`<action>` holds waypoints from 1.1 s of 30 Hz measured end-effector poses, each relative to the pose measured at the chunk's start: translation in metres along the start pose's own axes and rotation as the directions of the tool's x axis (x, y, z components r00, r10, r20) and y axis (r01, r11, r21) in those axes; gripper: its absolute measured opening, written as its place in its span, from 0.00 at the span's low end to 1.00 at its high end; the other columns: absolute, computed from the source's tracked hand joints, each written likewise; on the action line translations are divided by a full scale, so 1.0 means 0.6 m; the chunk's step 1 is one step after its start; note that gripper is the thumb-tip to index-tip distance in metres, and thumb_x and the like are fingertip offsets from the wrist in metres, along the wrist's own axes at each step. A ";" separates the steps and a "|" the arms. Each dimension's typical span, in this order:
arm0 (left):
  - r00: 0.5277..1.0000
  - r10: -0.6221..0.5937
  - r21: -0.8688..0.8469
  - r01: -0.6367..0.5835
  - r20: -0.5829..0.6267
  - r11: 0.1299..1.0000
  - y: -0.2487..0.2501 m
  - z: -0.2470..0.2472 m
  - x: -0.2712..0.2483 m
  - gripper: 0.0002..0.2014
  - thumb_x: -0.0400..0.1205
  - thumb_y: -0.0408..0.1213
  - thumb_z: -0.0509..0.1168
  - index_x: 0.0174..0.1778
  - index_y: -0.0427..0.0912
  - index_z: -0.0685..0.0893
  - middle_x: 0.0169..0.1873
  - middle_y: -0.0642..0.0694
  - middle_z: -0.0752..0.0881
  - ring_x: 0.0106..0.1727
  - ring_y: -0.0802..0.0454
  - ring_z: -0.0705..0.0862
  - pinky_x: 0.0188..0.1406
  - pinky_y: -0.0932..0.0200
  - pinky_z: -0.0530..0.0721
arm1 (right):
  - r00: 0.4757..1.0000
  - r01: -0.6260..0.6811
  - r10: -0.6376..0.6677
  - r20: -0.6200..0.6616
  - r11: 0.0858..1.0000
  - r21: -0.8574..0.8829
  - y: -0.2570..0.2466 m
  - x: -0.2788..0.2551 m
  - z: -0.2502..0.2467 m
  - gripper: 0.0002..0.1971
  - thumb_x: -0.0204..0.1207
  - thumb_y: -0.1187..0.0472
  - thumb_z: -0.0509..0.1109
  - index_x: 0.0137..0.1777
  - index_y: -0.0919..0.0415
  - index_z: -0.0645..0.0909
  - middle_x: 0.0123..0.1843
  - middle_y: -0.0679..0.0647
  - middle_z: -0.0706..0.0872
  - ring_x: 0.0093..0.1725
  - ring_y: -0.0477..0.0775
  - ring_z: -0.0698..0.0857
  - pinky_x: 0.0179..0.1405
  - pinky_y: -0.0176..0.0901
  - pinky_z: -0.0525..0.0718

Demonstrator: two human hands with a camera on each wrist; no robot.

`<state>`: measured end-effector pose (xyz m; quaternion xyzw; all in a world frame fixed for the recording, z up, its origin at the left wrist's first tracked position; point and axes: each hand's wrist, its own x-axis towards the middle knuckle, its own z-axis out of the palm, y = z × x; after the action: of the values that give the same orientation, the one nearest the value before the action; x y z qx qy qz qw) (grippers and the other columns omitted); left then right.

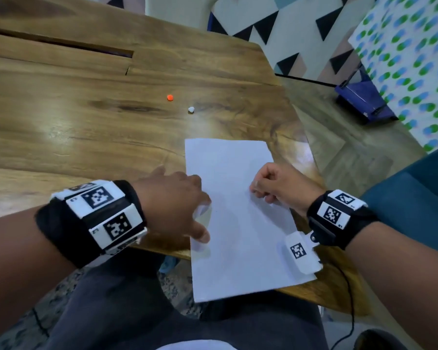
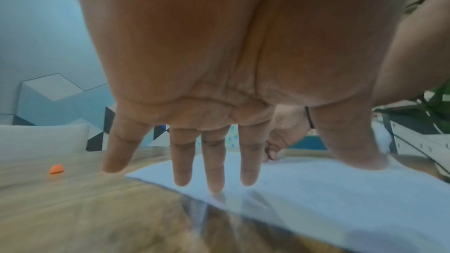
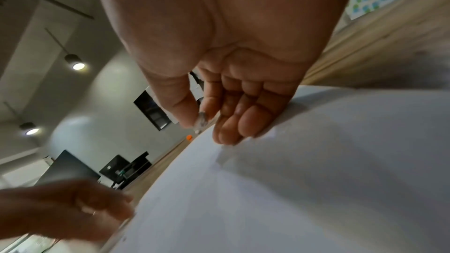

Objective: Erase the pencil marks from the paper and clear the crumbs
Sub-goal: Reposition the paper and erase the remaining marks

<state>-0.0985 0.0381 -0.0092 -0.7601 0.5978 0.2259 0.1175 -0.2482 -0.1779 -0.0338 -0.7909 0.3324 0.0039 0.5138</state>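
Note:
A white sheet of paper [image 1: 238,223] lies at the wooden table's [image 1: 86,127] near right corner, its lower end hanging over the edge above my lap. Any pencil marks on it are too faint to make out. My left hand [image 1: 185,205] lies at the sheet's left edge with straight, spread fingers [image 2: 214,170], the thumb resting on the paper [image 2: 316,189]. My right hand [image 1: 268,185] sits curled on the sheet's right side. Its thumb and index finger pinch a small grey-smudged eraser [image 3: 202,119] just above the paper [image 3: 316,180].
A small orange bit [image 1: 170,97] and a small white bit [image 1: 191,109] lie on the table beyond the paper. A dark groove [image 1: 61,42] runs across the far left. A blue seat [image 1: 415,198] stands to the right, a purple box [image 1: 362,97] on the floor.

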 end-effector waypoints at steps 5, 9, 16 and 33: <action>0.981 -0.118 -0.048 0.112 -0.153 0.993 -0.022 -0.024 0.033 0.42 0.77 0.75 0.61 0.83 0.56 0.68 0.78 0.48 0.71 0.74 0.43 0.77 0.69 0.40 0.78 | 0.994 0.041 -0.025 0.107 0.988 -0.152 -0.001 -0.013 0.004 0.04 0.76 0.62 0.73 0.43 0.62 0.82 0.40 0.64 0.90 0.35 0.54 0.83 0.38 0.53 0.82; 0.977 -0.171 -0.048 0.166 -0.124 0.985 -0.046 -0.016 0.071 0.55 0.74 0.76 0.63 0.90 0.49 0.52 0.90 0.47 0.51 0.88 0.44 0.59 0.77 0.35 0.72 | 0.995 0.098 -0.088 0.054 0.969 -0.226 -0.024 0.014 -0.005 0.05 0.74 0.58 0.73 0.42 0.58 0.82 0.39 0.63 0.90 0.33 0.57 0.84 0.34 0.55 0.84; 0.994 -0.099 0.063 0.102 -0.050 0.993 -0.058 0.000 0.115 0.65 0.66 0.84 0.62 0.90 0.50 0.41 0.91 0.52 0.40 0.90 0.45 0.44 0.79 0.29 0.68 | 0.982 0.182 -0.177 0.060 0.835 -0.519 -0.082 0.095 0.029 0.06 0.79 0.57 0.72 0.45 0.59 0.83 0.33 0.49 0.88 0.31 0.48 0.84 0.32 0.39 0.79; 0.994 -0.105 0.019 0.106 -0.033 0.994 -0.061 0.010 0.122 0.65 0.67 0.81 0.64 0.90 0.51 0.40 0.90 0.52 0.38 0.90 0.44 0.41 0.76 0.23 0.69 | 0.958 0.274 -0.234 0.163 0.588 -0.761 -0.082 0.099 0.051 0.06 0.81 0.57 0.66 0.52 0.57 0.81 0.45 0.48 0.85 0.49 0.54 0.82 0.43 0.43 0.72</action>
<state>-0.0512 -0.0125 -0.0530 -0.7930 0.5609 0.2010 0.1275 -0.1657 -0.1715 -0.0289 -0.9732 0.1700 0.0916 0.1251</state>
